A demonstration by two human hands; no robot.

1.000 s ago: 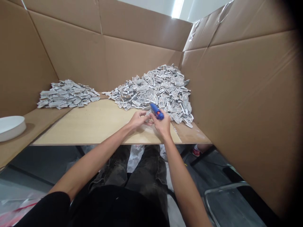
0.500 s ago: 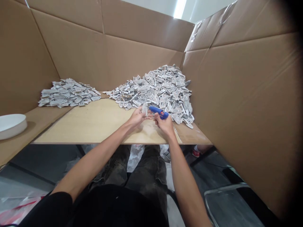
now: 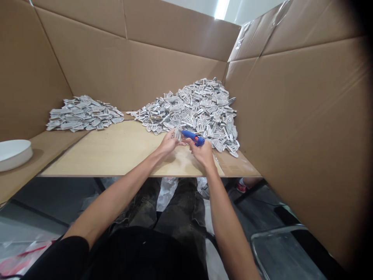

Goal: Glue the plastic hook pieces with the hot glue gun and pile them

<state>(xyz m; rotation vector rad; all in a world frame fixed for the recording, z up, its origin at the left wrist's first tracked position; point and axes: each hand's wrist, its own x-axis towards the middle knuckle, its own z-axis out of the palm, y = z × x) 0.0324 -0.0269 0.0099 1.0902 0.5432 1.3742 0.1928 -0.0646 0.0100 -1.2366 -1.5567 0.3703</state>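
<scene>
Between its thumb and fingers my left hand (image 3: 169,143) pinches a small grey-white slotted piece (image 3: 178,133), held up over the front part of the board. My right hand (image 3: 202,152) is wrapped round a blue pen-shaped tool (image 3: 192,137) with a red-orange part near its rear end. The tool's front end points left and meets the piece, or comes very close to it; I cannot tell which. Just behind both hands rises a large pile of similar slotted pieces (image 3: 201,107).
A smaller pile of grey-white pieces (image 3: 84,113) lies at the back left. A white round dish (image 3: 16,155) stands at the far left. Tall cardboard walls (image 3: 175,62) enclose the wooden board (image 3: 110,151). Below right is a chair (image 3: 282,249); someone's red shoe (image 3: 241,186) shows under the table.
The blue tool has shifted slightly left, and its angle has changed a little. My right thumb has moved forward along it. My left hand keeps the piece in nearly the same spot.
</scene>
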